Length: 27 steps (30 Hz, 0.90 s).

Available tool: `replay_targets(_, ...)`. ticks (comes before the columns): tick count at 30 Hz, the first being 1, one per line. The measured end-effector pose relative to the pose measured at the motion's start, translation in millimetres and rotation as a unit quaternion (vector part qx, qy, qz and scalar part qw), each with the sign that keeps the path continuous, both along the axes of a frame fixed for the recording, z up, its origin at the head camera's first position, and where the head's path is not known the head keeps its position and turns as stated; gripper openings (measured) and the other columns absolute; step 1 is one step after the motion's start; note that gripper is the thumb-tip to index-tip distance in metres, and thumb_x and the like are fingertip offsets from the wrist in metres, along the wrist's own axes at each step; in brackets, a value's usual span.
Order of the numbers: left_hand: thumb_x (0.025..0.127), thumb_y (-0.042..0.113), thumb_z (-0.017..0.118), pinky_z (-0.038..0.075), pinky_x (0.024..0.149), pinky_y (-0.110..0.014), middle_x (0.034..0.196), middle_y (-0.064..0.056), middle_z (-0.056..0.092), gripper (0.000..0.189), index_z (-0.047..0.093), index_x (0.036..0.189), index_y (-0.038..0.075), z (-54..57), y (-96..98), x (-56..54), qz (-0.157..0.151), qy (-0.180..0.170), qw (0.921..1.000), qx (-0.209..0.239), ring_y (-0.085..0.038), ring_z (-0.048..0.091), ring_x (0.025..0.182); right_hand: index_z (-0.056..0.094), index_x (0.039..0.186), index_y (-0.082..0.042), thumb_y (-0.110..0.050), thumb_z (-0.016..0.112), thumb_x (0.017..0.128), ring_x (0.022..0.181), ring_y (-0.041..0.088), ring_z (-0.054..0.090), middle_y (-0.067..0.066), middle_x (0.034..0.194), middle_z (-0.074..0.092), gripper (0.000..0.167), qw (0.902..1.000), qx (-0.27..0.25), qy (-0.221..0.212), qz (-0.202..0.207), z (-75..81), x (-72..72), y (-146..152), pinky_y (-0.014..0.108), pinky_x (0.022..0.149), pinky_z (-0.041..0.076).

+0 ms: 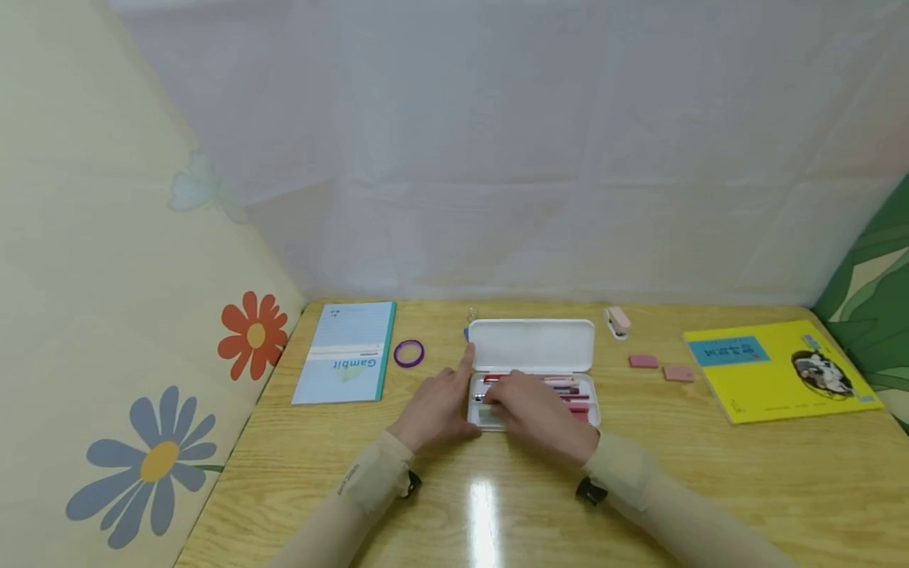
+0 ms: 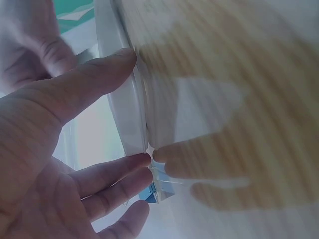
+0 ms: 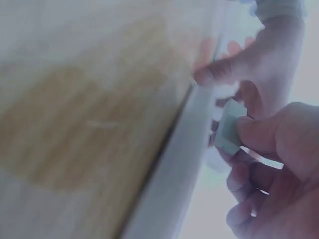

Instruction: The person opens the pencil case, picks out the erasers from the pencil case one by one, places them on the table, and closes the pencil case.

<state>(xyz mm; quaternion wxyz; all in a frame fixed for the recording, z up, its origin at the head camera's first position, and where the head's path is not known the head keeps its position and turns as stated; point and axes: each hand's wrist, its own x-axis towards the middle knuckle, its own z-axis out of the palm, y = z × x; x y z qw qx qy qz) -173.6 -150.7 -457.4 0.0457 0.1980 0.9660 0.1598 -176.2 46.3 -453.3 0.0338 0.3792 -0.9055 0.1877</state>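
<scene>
A white pencil case (image 1: 532, 345) stands with its lid raised, holding several pens and pencils (image 1: 578, 397) in pink and red tones. My left hand (image 1: 442, 406) rests against the left side of the case; in the left wrist view its thumb (image 2: 102, 74) lies along the wall and its fingertips touch near the far corner. Over the left part of the case is my right hand (image 1: 536, 414). It pinches a pale green eraser (image 3: 231, 127) between thumb and fingers, as the right wrist view shows.
Left of the case lie a purple tape ring (image 1: 409, 353) and a light blue notebook (image 1: 344, 353). To the right are a pink stapler (image 1: 618, 323), a dark pink eraser (image 1: 643, 361), a lighter pink eraser (image 1: 678, 373) and a yellow book (image 1: 767, 394). A small blue item (image 1: 466, 334) peeks out behind the lid.
</scene>
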Motion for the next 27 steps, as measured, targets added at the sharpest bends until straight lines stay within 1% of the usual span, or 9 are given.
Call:
replay_targets(4,0.066,0.034,0.096,0.056,0.086,-0.042,0.118,-0.02,0.069,0.136,0.005,0.163,0.003,-0.4,-0.1,0.4,0.001,-0.005,1.0,-0.002,-0.03,0.065,0.1,0.079,0.099,-0.012,-0.011,0.075,0.09,0.081,0.017,0.064,-0.001,0.092,0.077,0.01,0.9991,-0.034,-0.004,-0.024,9.7,-4.3,12.5,0.034,0.075,0.055)
replay_targets(9,0.067,0.035,0.095,0.055,0.092,-0.045,0.124,-0.022,0.067,0.137,0.003,0.164,0.006,0.3,0.3,0.8,0.009,-0.019,0.9998,0.001,-0.033,0.064,0.106,0.079,0.096,-0.012,-0.01,0.076,0.089,0.081,0.012,0.06,-0.001,0.091,0.077,0.008,0.9961,-0.049,-0.039,-0.063,17.6,-6.8,35.3,0.03,0.075,0.052)
replay_targets(13,0.067,0.036,0.095,0.055,0.094,-0.045,0.124,-0.022,0.066,0.137,0.003,0.164,0.006,0.0,0.6,0.7,0.009,-0.02,0.9998,-0.001,-0.033,0.064,0.107,0.077,0.093,-0.012,-0.008,0.077,0.088,0.081,0.012,0.059,-0.001,0.089,0.075,0.007,0.9957,-0.054,-0.027,-0.071,18.3,-7.3,60.5,0.029,0.074,0.051)
replay_targets(17,0.068,0.036,0.095,0.055,0.093,-0.044,0.123,-0.022,0.067,0.136,0.003,0.163,0.005,-0.2,0.9,0.7,0.006,-0.019,0.9998,-0.002,-0.032,0.064,0.106,0.077,0.09,-0.012,-0.006,0.077,0.087,0.082,0.014,0.059,-0.001,0.087,0.074,0.007,0.9936,-0.065,-0.02,-0.09,17.5,-8.5,90.8,0.032,0.073,0.051)
replay_targets(20,0.068,0.036,0.095,0.055,0.094,-0.044,0.124,-0.022,0.067,0.136,0.003,0.163,0.005,-0.1,1.1,1.0,0.007,-0.02,0.9998,-0.001,-0.032,0.064,0.107,0.078,0.09,-0.009,-0.003,0.076,0.087,0.084,0.02,0.064,0.003,0.088,0.076,0.007,0.9912,-0.07,-0.025,-0.11,18.0,-10.3,114.3,0.04,0.077,0.054)
replay_targets(24,0.068,0.035,0.095,0.055,0.094,-0.045,0.125,-0.022,0.067,0.135,0.004,0.163,0.005,0.6,1.2,1.0,0.01,-0.02,0.9997,-0.004,-0.033,0.064,0.108,0.079,0.09,-0.006,-0.001,0.075,0.087,0.085,0.024,0.066,0.006,0.088,0.077,0.007,0.9881,-0.045,-0.036,-0.143,20.5,-13.7,141.7,0.049,0.082,0.055)
replay_targets(27,0.068,0.036,0.095,0.055,0.094,-0.045,0.125,-0.023,0.066,0.135,0.004,0.163,0.004,0.7,1.5,0.8,0.012,-0.02,0.9997,-0.008,-0.033,0.064,0.108,0.078,0.09,-0.008,-0.002,0.074,0.088,0.083,0.021,0.065,0.005,0.088,0.076,0.007,0.9835,-0.011,-0.064,-0.169,19.4,-16.3,158.3,0.049,0.081,0.055)
